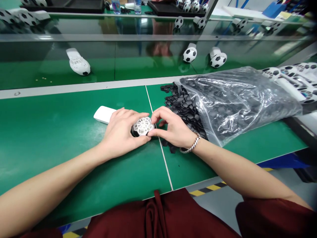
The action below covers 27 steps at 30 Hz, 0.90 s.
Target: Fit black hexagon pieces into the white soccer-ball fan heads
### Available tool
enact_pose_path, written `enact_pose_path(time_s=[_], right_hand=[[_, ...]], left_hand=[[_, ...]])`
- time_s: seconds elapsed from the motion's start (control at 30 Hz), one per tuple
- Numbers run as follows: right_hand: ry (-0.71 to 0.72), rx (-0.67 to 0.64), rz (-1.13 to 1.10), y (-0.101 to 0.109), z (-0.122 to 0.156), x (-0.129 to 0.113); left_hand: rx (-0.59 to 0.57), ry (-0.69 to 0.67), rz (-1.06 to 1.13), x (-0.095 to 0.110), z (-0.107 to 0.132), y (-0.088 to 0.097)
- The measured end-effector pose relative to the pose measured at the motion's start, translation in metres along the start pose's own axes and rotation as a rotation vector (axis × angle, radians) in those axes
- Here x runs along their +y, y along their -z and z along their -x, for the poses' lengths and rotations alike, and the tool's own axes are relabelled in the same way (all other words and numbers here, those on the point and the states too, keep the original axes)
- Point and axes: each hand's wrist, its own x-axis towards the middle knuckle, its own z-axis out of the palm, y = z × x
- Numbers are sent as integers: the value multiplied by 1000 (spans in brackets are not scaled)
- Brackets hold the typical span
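My left hand (122, 132) is wrapped around a white handheld fan (142, 126) lying on the green table (61, 132). The fan's round lattice head faces up and its white handle (104, 114) sticks out past my knuckles. My right hand (170, 127) pinches at the right rim of the fan head, fingers curled together. A silver bracelet sits on that wrist. Small black pentagon pieces (182, 105) lie in a heap just right of my right hand, spilling from a clear plastic bag (237, 99).
A conveyor behind the table carries fans with football-patterned heads: one white lattice fan (78, 64) at left, two (190, 54) further right. More finished fans (294, 81) are stacked at the right. Black trays stand at the far back.
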Motion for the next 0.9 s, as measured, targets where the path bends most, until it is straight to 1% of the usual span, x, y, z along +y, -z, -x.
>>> enact_pose_path(time_s=[0.13, 0.2, 0.23, 0.27, 0.33, 0.4, 0.43, 0.5, 0.6, 0.67, 0.7, 0.8, 0.87, 0.9], right_hand=[[-50, -17, -33, -5, -1, 2], [-79, -19, -37, -3, -1, 1], [-102, -50, -50, 1, -1, 0], [-127, -108, -62, 5, 0, -1], [-172, -290, -44, 18, 2, -3], [-206, -473, 82, 29, 5, -5], [-216, -530, 171, 33, 6, -6], [-221, -595, 325, 37, 9, -9], [-142, -623, 495, 31, 13, -19], [-57, -616, 638, 23, 18, -29], [-15, -611, 715, 19, 21, -34], [73, -602, 875, 10, 29, -45], [74, -572, 899, 9, 30, -44], [63, -538, 873, 10, 29, -41]], left_hand=[[24, -11, 4, 1, 0, -1], [11, -26, 0, -3, -1, 1], [-10, -48, 3, -6, -2, 3], [-40, -83, 11, -10, -4, 5], [-114, -174, 40, -18, -6, 11], [-174, -219, 57, -23, -6, 15], [-192, -204, 53, -24, -5, 17], [-203, -125, 20, -20, -2, 16], [-130, -20, -52, -9, 5, 10], [-72, -3, -78, -3, 7, 7], [-62, -8, -77, -2, 7, 7], [-105, -45, -5, -4, 5, 10], [-154, -71, 91, -9, 3, 14], [-176, -82, 135, -12, 3, 16]])
